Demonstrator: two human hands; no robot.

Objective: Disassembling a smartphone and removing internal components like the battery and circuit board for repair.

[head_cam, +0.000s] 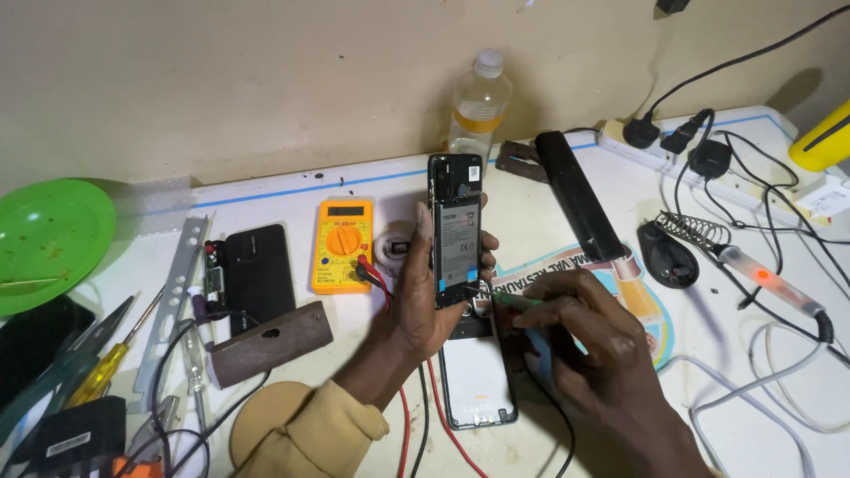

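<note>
My left hand (425, 296) clamps the opened phone (457, 232), its back cover (476, 382) already off below it, while my right hand (575, 332) pinches a green tool (516, 301) on its lower board.

White table (567, 190): multimeter (343, 244), green plate (49, 237), soldering iron (768, 278), bottle (479, 104).

Left hand (429, 296) raised in a closed grip, right hand (580, 332) pinched closed beside it.

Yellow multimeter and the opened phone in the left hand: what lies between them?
In the head view, a small round white holder sits between the yellow multimeter and the opened phone, partly hidden by the left hand.
</note>
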